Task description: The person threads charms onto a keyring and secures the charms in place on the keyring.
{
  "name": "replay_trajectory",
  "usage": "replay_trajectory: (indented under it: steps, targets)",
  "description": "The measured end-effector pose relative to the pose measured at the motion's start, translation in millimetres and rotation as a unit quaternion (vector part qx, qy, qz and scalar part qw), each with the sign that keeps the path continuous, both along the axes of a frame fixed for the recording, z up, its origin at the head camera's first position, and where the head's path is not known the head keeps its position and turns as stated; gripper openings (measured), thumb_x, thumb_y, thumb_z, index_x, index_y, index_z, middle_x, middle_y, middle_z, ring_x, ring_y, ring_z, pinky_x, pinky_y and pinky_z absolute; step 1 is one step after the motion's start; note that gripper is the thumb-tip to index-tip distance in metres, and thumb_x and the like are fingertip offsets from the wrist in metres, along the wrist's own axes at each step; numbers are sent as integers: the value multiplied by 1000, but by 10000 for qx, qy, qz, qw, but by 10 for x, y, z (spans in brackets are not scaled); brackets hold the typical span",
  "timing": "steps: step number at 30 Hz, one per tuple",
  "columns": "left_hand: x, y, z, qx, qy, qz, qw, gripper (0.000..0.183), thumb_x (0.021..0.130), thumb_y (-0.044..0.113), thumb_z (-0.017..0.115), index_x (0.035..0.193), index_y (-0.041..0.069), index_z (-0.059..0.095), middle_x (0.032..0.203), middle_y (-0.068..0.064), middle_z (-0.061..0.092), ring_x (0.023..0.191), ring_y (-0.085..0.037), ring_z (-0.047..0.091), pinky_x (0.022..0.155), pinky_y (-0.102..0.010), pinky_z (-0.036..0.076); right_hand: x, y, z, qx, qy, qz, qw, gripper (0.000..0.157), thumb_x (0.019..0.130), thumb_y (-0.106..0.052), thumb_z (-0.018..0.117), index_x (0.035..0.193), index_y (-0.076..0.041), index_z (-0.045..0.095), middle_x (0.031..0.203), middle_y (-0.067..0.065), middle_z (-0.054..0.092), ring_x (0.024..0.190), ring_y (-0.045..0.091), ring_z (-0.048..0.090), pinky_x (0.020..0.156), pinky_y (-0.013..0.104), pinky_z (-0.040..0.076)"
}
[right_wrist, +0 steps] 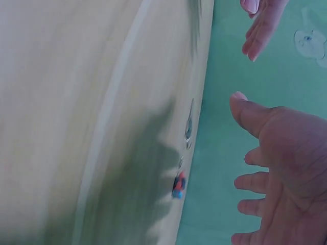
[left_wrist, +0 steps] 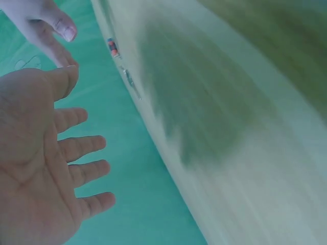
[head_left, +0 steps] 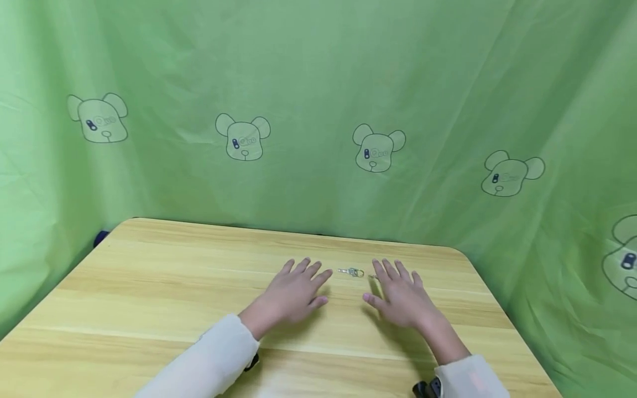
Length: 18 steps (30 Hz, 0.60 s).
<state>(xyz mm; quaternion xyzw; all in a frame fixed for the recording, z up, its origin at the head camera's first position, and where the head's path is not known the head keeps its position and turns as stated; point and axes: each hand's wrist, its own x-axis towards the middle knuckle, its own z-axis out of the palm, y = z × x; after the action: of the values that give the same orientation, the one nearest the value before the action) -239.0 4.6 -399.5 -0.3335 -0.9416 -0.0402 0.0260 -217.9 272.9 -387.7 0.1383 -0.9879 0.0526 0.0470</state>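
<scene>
My left hand [head_left: 294, 294] is held over the table with its fingers spread and palm down, just left of a small silver key [head_left: 351, 272] with a ring at its right end. To the right of the key, my right hand [head_left: 402, 298] hovers with straight, spread fingers. A small red and blue charm [right_wrist: 179, 185] on a short chain lies by the key; in the head view the right hand's fingers hide most of it. Both wrist views show bare palms with nothing in them, and hand shadows fall on the wood.
The light wooden table [head_left: 149, 287] has rounded far corners. Behind and around it hangs a green cloth [head_left: 308, 66] printed with bear heads. A dark object [head_left: 101, 238] shows past the table's far left corner.
</scene>
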Motion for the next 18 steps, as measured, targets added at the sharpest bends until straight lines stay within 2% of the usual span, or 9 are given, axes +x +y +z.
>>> replay_trajectory:
  steps: [5,12,18]
  targets:
    - [-157,186,-58,-95,-38,-101,9999,60,107,50,44,161,24,34,164,-8,36,152,-32,30,123,-55,23,-162,128,-44,-30,-180,-43,9998,81,100,-45,63,158,2,31,157,30,36,145,56,27,111,78,21]
    - [-382,429,-131,-283,66,-161,9994,58,108,49,44,158,23,39,159,-4,43,147,-27,39,120,-51,31,-359,214,-56,-100,-357,123,9992,71,100,-36,67,153,4,40,149,33,46,136,55,42,107,74,33]
    - [-522,636,-128,-299,62,-210,9993,55,108,47,46,156,21,43,156,-2,47,143,-25,44,116,-49,37,-530,232,-108,-172,-177,434,9988,55,98,-25,71,142,5,54,134,28,60,122,48,57,101,64,47]
